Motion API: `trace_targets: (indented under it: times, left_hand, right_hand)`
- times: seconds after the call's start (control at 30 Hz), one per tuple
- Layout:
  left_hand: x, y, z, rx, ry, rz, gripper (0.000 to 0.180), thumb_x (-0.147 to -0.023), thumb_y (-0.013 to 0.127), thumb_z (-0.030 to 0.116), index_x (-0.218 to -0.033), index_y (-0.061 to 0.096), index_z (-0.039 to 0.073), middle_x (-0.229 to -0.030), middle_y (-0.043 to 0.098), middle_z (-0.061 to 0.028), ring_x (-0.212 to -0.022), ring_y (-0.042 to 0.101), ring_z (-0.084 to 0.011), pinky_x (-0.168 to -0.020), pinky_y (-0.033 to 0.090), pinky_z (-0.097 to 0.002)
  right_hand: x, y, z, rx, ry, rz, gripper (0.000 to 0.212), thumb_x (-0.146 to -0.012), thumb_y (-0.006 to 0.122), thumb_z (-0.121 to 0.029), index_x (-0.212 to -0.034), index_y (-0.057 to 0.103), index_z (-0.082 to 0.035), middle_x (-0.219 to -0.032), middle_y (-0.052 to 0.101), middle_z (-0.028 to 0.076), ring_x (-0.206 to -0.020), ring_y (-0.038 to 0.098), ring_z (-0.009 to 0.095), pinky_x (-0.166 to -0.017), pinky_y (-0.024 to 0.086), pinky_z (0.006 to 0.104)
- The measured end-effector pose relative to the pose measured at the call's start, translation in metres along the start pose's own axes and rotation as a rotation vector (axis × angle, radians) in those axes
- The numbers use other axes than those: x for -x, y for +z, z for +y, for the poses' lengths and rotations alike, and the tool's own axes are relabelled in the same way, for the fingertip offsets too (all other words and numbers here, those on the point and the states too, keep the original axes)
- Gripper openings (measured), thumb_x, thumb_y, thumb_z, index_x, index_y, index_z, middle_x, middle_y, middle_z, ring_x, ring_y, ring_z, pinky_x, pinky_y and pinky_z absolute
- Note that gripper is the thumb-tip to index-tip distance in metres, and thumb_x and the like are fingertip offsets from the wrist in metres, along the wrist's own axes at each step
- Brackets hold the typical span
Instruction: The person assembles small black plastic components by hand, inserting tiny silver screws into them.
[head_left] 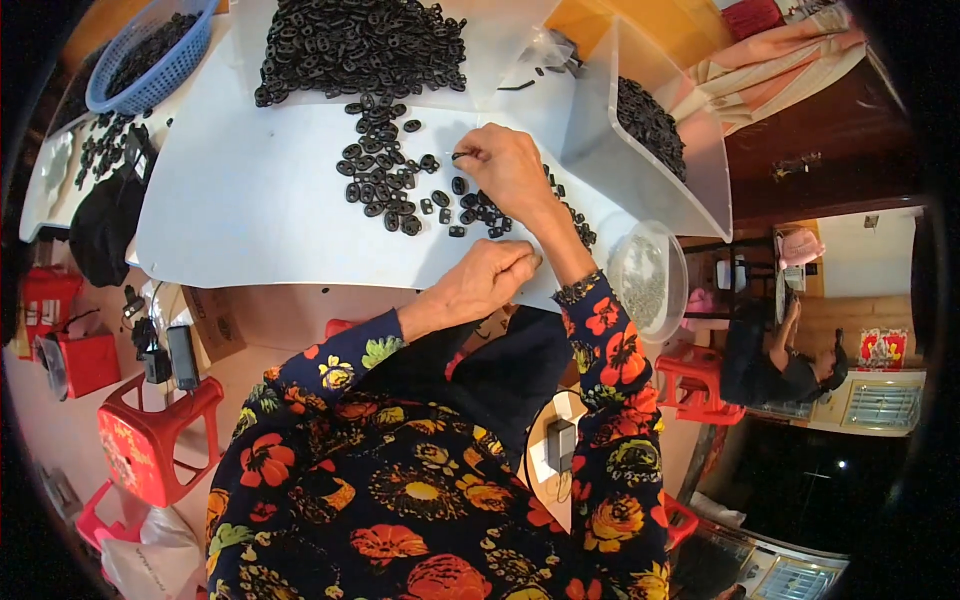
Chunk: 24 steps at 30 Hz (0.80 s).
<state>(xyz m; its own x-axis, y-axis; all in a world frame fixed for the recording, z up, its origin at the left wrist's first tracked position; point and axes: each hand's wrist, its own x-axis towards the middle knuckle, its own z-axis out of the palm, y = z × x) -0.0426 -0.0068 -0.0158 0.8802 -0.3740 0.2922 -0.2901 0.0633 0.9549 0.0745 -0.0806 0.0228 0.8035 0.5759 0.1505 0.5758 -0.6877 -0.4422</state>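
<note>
My right hand [503,172] reaches over the white tabletop [250,190], thumb and fingertips pinched on a small black plastic piece [459,155]. Close to the table's front edge, my left hand [483,281] is closed with its fingers curled; whatever is inside is hidden. Loose black oval pieces with two holes [377,175] trail down the table left of my right hand. More small black pieces [483,212] lie between and beneath my hands, partly covered by my right wrist. A large heap of the same black pieces [360,45] rises at the far side.
At right stand a clear plastic bin [650,125] of black parts and a round clear tub [645,280] with small pale bits. A blue basket [150,60] sits far left. Red stools [160,440] stand on the floor. Another person [790,350] is at the right.
</note>
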Motion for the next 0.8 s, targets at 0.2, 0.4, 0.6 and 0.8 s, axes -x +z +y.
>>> trace_targets:
  times: [0.2, 0.4, 0.6, 0.8]
  left_hand:
    - [0.004, -0.027, 0.000, 0.248, -0.075, 0.343, 0.010, -0.093, 0.046, 0.010, -0.093, 0.049, 0.001, -0.076, 0.058, -0.0038, -0.070, 0.056, -0.0102, -0.065, 0.047, -0.0248]
    - [0.000, -0.064, 0.004, 0.065, -0.123, 0.446, 0.007, -0.091, 0.048, 0.010, -0.092, 0.048, 0.003, -0.072, 0.055, -0.0022, -0.068, 0.054, -0.0075, -0.061, 0.044, -0.0228]
    - [0.003, -0.072, -0.001, 0.252, -0.114, 0.381, 0.011, -0.092, 0.049, 0.011, -0.091, 0.052, 0.001, -0.075, 0.059, -0.0039, -0.070, 0.057, -0.0093, -0.062, 0.047, -0.0238]
    - [0.006, -0.072, 0.005, 0.419, -0.192, 0.417, 0.012, -0.091, 0.050, 0.012, -0.091, 0.056, 0.001, -0.077, 0.061, -0.0047, -0.069, 0.056, -0.0095, -0.065, 0.047, -0.0238]
  right_hand:
    - [0.026, -0.023, -0.004, -0.394, 0.313, 0.015, 0.013, -0.083, 0.065, -0.008, -0.092, 0.069, 0.001, -0.078, 0.068, 0.004, -0.068, 0.053, 0.006, -0.060, 0.043, 0.0225]
    - [0.043, -0.018, -0.014, -0.793, 0.295, -0.052, 0.014, -0.086, 0.065, -0.009, -0.094, 0.068, 0.002, -0.078, 0.064, 0.001, -0.067, 0.052, 0.007, -0.062, 0.042, 0.0215]
    - [0.046, -0.008, -0.024, -0.895, 0.324, 0.036, 0.011, -0.085, 0.065, -0.009, -0.080, 0.066, 0.001, -0.067, 0.061, 0.000, -0.059, 0.049, 0.005, -0.054, 0.040, 0.0207]
    - [0.048, -0.007, -0.015, -0.902, 0.338, 0.102, 0.014, -0.084, 0.064, -0.012, -0.080, 0.064, 0.001, -0.067, 0.059, 0.000, -0.060, 0.047, 0.004, -0.054, 0.038, 0.0200]
